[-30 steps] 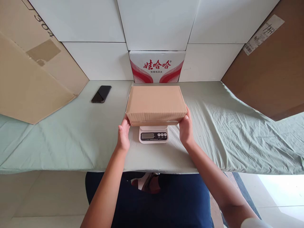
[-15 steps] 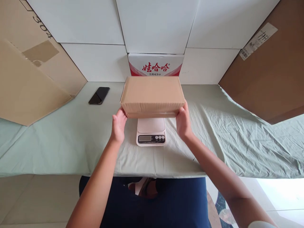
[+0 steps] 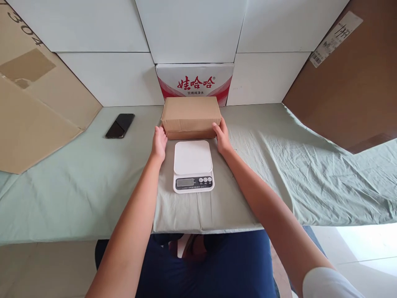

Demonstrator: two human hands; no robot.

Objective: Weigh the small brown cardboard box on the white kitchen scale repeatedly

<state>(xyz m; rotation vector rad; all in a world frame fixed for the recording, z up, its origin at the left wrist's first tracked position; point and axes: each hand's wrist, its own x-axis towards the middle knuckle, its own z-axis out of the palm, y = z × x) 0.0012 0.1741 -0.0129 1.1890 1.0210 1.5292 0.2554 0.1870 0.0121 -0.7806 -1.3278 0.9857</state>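
Observation:
A small closed cardboard box (image 3: pixel 190 118) is at the back of the table, just behind a white kitchen scale (image 3: pixel 192 159). My left hand (image 3: pixel 159 142) grips the box's left end, and its fingertips are partly hidden behind that end. On the opposite end, my right hand (image 3: pixel 222 135) holds the box with the thumb on the front face. The scale's plate is bare and its display looks blank. Whether the box rests fully on the cloth cannot be told for certain.
A black phone (image 3: pixel 120 126) lies left of the box. Behind stands a white and red printed carton (image 3: pixel 195 78) against white panels (image 3: pixel 189 29). Large cardboard sheets stand at the left (image 3: pixel 40 111) and right (image 3: pixel 344 91). A wrinkled green cloth (image 3: pixel 130 190) covers the table.
Both hands have carried the cardboard box away from me and lower, from above the scale's back part to behind it. The scale's whole plate now shows.

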